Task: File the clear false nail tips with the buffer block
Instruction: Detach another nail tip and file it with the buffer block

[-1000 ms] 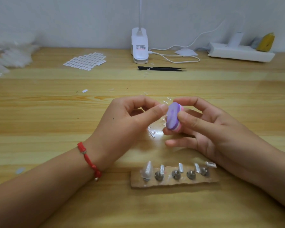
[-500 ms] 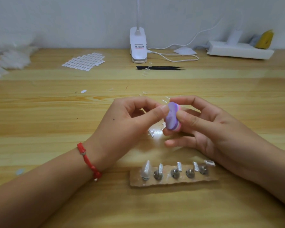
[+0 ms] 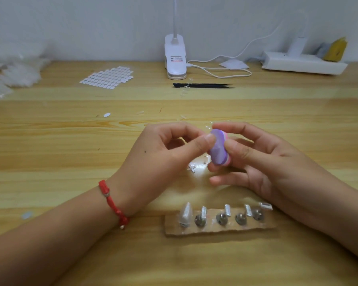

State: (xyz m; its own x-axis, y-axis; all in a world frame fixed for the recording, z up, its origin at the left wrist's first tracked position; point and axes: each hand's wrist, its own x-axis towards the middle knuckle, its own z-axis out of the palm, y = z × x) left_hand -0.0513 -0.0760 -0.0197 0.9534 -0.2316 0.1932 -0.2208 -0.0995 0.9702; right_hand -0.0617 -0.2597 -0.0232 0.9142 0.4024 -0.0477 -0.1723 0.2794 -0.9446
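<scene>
- Gripping the purple-and-pink buffer block (image 3: 218, 148) in the right hand (image 3: 262, 162): thumb laid across the purple face, index finger arched over the top edge, lower fingers curled beneath. Holds it on edge above the table, dead centre.
- Closing in from 9 o'clock with the left hand (image 3: 163, 157): thumb tip against the block's purple face, index finger curled round to meet it in a pinch. Cannot tell whether a tip sits between them, since the fingertips hide it.
- Reaching in with the forearms from 7 and 5 o'clock over the wooden table (image 3: 70, 141), with a red cord bracelet (image 3: 112, 203) round the left wrist.
- Lying under the hands: small clear bits (image 3: 191, 168), too small to name.
- Standing at 6 o'clock: a cardboard strip (image 3: 219, 230) with five metal stands, clear false nail tips (image 3: 227, 210) perched on them.
- Sitting at 12 o'clock: a white lamp clamp (image 3: 175, 56), with black tweezers (image 3: 203, 85) just before it.
- Lying at 11 o'clock: a sheet of small oval tabs (image 3: 108, 77).
</scene>
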